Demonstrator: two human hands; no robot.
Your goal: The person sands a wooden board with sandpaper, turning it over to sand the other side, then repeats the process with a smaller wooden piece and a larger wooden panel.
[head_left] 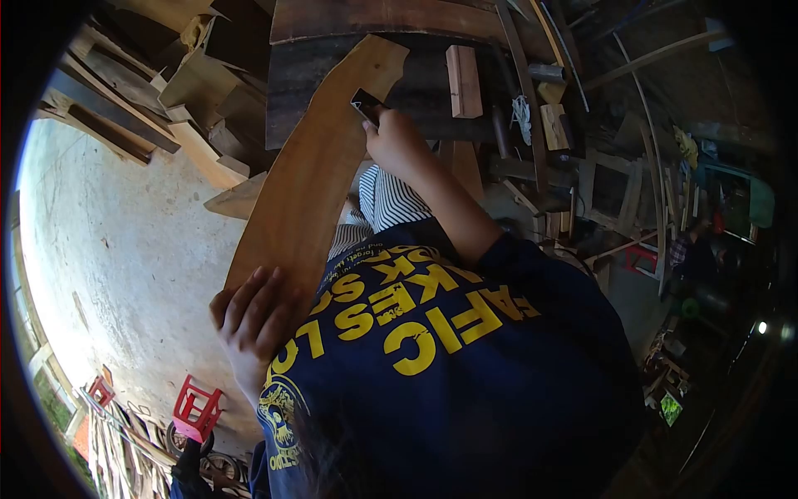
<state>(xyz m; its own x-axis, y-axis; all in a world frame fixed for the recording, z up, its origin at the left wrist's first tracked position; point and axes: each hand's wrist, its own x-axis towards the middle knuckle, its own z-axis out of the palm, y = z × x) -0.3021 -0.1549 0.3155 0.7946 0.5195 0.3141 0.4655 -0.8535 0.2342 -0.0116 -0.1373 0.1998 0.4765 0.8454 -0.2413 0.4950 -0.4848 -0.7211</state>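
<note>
A long, curved wooden board slants from the dark workbench down to my body, its far end resting on the bench. My left hand grips the board's near end, with its fingers over the top face. My right hand is closed around a small dark flat tool with a pale angled line on it. That tool is on or just above the board's right side toward the far end; its exact kind cannot be made out.
A short wood block lies on the bench, right of the board. Offcuts are piled at the left. A metal cylinder and another block sit at the right. Behind me, a red stool stands on the concrete floor.
</note>
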